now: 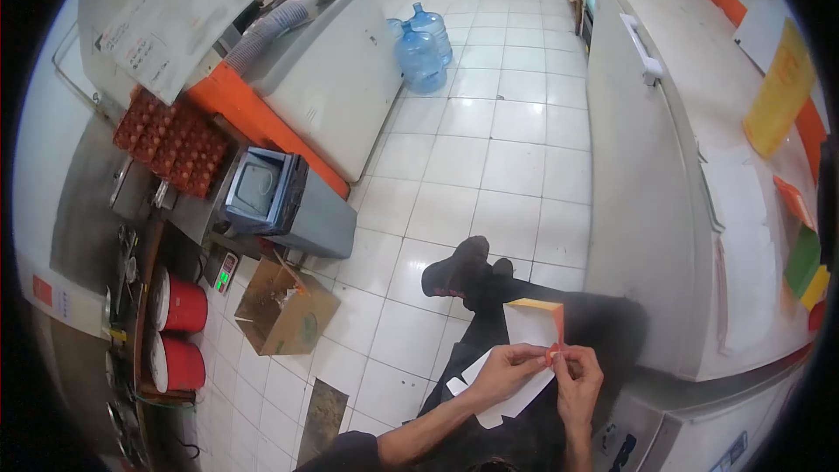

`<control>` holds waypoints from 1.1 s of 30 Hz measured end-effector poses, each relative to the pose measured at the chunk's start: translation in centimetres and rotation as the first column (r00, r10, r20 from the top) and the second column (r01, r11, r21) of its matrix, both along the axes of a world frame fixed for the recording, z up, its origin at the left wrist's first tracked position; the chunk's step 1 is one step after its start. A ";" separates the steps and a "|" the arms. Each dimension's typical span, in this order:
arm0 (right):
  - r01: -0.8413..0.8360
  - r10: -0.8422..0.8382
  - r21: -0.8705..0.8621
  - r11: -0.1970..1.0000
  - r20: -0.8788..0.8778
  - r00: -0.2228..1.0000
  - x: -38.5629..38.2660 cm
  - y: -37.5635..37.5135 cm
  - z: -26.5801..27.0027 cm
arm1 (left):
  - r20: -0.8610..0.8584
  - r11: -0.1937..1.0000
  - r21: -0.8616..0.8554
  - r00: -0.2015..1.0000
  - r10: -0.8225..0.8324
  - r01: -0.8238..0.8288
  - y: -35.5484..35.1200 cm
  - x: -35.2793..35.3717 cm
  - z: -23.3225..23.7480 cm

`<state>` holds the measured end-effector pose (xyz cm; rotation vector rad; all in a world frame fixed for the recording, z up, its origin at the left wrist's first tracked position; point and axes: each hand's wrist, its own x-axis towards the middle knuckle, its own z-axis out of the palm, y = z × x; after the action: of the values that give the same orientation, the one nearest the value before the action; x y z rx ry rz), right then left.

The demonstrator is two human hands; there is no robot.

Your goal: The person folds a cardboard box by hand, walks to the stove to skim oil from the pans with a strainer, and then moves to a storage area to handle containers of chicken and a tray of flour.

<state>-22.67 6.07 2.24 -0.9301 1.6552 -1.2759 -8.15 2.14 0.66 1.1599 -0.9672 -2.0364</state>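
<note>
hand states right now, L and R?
Left hand: closed, holding the white folding cardboard carton with orange-and-yellow edges.
Right hand: closed, pinching the same carton at its orange edge.

Free lane: white square-tiled floor [502, 162] ahead. Large boxy white cabinet [642, 201] blocks right of the right hand [580, 382]. Obstacles: black shoe [456, 268] forward, brown open-top cardboard box [301, 319] to the left.

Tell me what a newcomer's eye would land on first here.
Likely the blue water bottles on the tiled floor, top middle. Then the red buckets on the left. Low, right of centre, the left hand and right hand pinch an orange-edged white carton.
</note>
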 end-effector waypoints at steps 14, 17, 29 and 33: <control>-0.073 0.073 0.003 0.997 -0.018 0.997 -1.4 0.5 -0.5 | -0.078 0.998 0.058 0.996 0.042 -0.037 0.7 -0.9 -1.5; -0.075 0.070 -0.057 0.996 -0.086 0.994 -1.3 0.3 -0.8 | -0.066 1.000 0.003 0.998 0.023 -0.023 0.8 -1.0 -1.3; -0.061 0.061 0.000 0.998 -0.042 0.997 -0.6 1.1 -2.9 | 0.298 0.986 -0.135 0.953 -0.049 0.093 2.1 -1.3 -2.4; -0.062 0.062 0.025 0.998 0.003 0.998 -0.2 1.4 -3.9 | 0.359 0.970 -0.166 0.927 -0.107 0.176 2.1 -0.6 -3.0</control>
<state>-22.83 7.46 -1.70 -0.9573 1.6240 -1.2119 -8.77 4.19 -2.31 1.4040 -1.4289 -1.8234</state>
